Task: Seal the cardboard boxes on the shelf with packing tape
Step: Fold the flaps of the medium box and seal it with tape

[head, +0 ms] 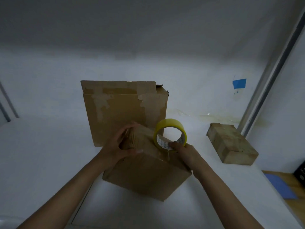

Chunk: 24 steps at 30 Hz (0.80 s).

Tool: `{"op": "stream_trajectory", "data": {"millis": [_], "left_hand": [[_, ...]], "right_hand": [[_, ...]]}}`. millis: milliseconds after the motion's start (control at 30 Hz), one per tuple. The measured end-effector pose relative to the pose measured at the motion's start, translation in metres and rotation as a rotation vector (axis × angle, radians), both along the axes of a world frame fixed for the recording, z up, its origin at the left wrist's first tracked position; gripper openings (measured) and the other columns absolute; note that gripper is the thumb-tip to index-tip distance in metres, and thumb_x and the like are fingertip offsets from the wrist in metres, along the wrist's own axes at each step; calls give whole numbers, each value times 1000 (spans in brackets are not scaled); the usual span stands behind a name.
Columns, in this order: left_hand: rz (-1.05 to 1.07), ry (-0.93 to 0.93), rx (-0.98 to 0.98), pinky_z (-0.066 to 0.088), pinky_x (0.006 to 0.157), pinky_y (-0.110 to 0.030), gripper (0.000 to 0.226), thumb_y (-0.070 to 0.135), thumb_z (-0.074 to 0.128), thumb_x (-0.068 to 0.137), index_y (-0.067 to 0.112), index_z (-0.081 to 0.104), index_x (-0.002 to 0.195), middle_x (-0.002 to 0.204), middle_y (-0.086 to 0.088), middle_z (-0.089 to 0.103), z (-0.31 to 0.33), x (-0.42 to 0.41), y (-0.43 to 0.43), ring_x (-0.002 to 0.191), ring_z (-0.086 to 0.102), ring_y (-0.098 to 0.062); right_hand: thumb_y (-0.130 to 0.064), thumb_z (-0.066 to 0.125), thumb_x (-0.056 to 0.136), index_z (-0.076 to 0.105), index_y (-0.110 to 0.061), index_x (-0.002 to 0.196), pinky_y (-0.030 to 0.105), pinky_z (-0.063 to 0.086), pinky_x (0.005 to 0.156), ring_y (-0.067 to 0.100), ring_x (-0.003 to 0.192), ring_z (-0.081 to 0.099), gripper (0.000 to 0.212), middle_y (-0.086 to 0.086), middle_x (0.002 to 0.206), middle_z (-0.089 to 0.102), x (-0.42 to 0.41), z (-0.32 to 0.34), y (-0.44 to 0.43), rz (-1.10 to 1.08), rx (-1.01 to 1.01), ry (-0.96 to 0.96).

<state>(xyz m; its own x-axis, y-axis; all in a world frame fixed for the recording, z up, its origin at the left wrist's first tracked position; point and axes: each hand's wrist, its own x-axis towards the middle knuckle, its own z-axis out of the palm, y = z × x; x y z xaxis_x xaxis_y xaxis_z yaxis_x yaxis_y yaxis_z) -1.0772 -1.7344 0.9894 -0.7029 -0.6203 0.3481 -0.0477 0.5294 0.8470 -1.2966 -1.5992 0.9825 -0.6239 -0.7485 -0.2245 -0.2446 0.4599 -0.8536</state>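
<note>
White shelf [49, 154], tape roll [170, 123] against box [145, 176]

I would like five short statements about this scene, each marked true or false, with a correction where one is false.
1. The right hand holds the tape roll. True.
2. The left hand hangs free and holds nothing. False: it grips the far end of the near box.
3. The tape roll is blue. False: it is yellow; the blue thing is a tape piece on the wall.
4. A larger box stands behind the near box. True.
5. The small box lies to the left of both hands. False: it lies to their right.
</note>
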Motion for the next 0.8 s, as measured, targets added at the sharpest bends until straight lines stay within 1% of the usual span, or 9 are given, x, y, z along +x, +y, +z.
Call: {"op": "stream_trajectory", "data": {"millis": [133, 233, 333, 367, 433, 533, 600, 667, 800], "left_hand": [[-30, -27, 58, 40, 104, -13, 99, 67, 85, 54, 56, 38, 141, 146, 30, 39, -23, 9, -7, 135, 39, 6], [-36, -90, 121, 41, 103, -16, 111, 65, 88, 51, 60, 27, 144, 144, 38, 35, -26, 23, -15, 133, 37, 12], [-18, -173, 121, 33, 110, -23, 125, 62, 92, 47, 66, 12, 143, 138, 53, 22, -24, 40, -26, 129, 25, 26], [-8, -221, 107, 30, 113, -25, 125, 61, 92, 47, 69, 9, 140, 139, 53, 18, -22, 45, -28, 132, 23, 24], [28, -386, 25, 25, 118, -33, 121, 69, 89, 46, 74, 5, 134, 145, 42, 18, -16, 51, -27, 141, 20, 7], [117, -583, -154, 12, 123, -43, 127, 78, 82, 42, 61, 9, 144, 156, 21, 17, -8, 44, -19, 149, 7, -15], [151, -631, -186, 3, 122, -40, 128, 69, 85, 47, 47, 11, 150, 155, 17, 20, -4, 33, -6, 149, 4, -16], [197, -611, -229, 4, 123, -37, 122, 66, 85, 53, 40, 15, 150, 152, 13, 27, -7, 27, 3, 148, 13, -14], [234, -585, -275, -1, 121, -32, 126, 78, 78, 49, 40, 15, 151, 156, 13, 26, -17, 28, 1, 148, 11, -9]], "right_hand": [[-60, 46, 92, 57, -21, 126, 42, 47, 98, 29, 110, 59, 53, 8, 125, 63, 10, 3, 0, 45, 77, 203], [-64, 43, 91, 53, -22, 132, 38, 43, 94, 29, 116, 56, 59, 8, 130, 59, 19, 2, -5, 74, 142, 313], [-71, 43, 86, 45, -24, 138, 41, 41, 99, 30, 122, 51, 71, 8, 135, 55, 31, -2, -13, 98, 184, 368], [-73, 43, 84, 43, -24, 140, 41, 41, 99, 31, 123, 50, 75, 9, 135, 54, 36, -2, -15, 103, 194, 391], [-76, 44, 82, 40, -24, 141, 43, 41, 98, 34, 123, 49, 79, 12, 134, 51, 48, -4, -20, 110, 202, 458], [-71, 46, 84, 37, -20, 141, 45, 38, 97, 40, 127, 37, 77, 17, 136, 42, 69, -4, -26, 113, 194, 529], [-66, 46, 88, 37, -17, 140, 47, 38, 98, 41, 134, 22, 72, 20, 145, 29, 79, -4, -27, 88, 175, 576], [-63, 44, 90, 40, -18, 139, 52, 35, 103, 40, 142, 5, 66, 20, 155, 14, 81, -6, -27, 80, 147, 613], [-54, 44, 94, 44, -20, 137, 53, 32, 110, 36, 145, -2, 55, 15, 159, 14, 79, -8, -29, 122, 104, 696]]}}
